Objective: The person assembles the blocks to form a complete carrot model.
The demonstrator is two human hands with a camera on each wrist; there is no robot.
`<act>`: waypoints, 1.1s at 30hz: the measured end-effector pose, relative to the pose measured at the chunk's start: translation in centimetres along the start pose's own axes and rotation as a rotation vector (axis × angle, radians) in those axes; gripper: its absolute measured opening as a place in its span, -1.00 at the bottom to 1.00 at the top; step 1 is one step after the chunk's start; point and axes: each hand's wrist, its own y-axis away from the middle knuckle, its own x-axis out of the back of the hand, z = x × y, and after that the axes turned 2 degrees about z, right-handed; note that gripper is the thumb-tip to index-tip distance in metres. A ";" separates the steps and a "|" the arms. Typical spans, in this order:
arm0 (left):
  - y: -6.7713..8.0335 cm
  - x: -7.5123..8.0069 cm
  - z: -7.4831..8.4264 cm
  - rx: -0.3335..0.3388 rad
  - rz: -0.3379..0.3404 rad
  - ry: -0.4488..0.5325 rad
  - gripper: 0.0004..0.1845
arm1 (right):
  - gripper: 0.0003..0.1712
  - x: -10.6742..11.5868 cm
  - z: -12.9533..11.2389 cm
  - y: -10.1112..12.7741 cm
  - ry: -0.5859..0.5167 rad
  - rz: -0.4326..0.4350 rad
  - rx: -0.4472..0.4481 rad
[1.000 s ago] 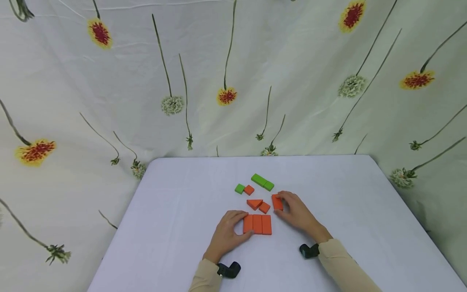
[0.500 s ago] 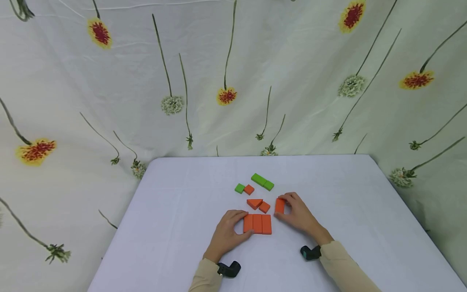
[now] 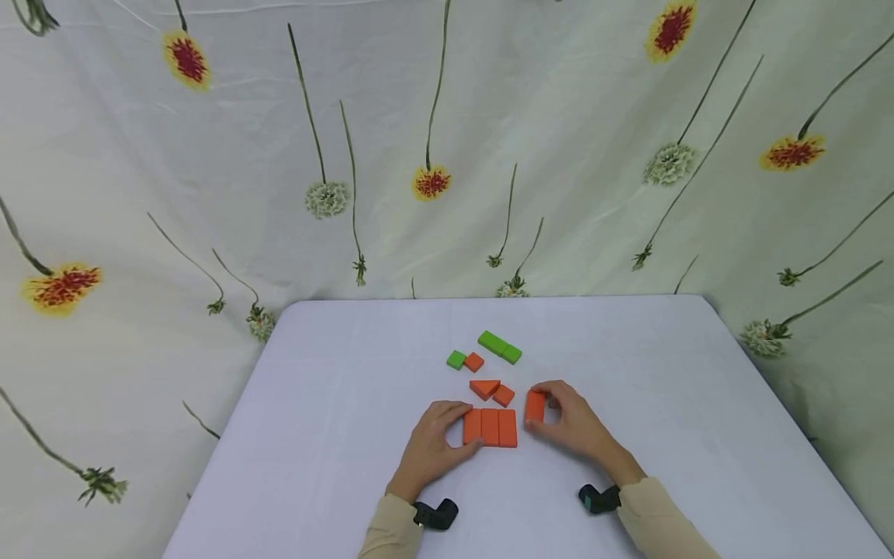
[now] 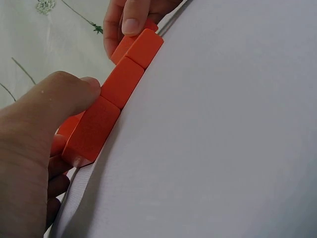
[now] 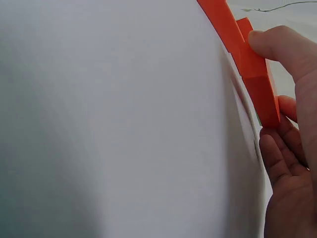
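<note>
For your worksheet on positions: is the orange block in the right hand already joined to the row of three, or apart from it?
Apart. The orange block, pinched by the right hand, shows a strip of table before the row of three.

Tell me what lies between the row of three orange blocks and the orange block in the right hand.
Nothing: in the head view only a narrow strip of bare white table separates the row of three orange blocks from the orange block.
</note>
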 end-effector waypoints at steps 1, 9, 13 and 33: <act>0.0 0.0 0.0 0.004 -0.003 -0.002 -0.40 | -0.32 0.0 0.0 0.1 0.000 -0.003 0.003; 0.0 0.1 0.1 0.025 -0.012 -0.003 -0.41 | -0.35 -0.4 -0.6 1.0 -0.032 -0.036 0.069; 0.0 0.1 0.1 0.025 -0.010 0.010 -0.42 | -0.37 -0.8 -0.7 1.4 -0.042 -0.056 0.091; 0.0 0.1 0.0 0.006 0.000 0.026 -0.42 | -0.28 -1.5 -0.1 1.6 0.009 -0.063 0.161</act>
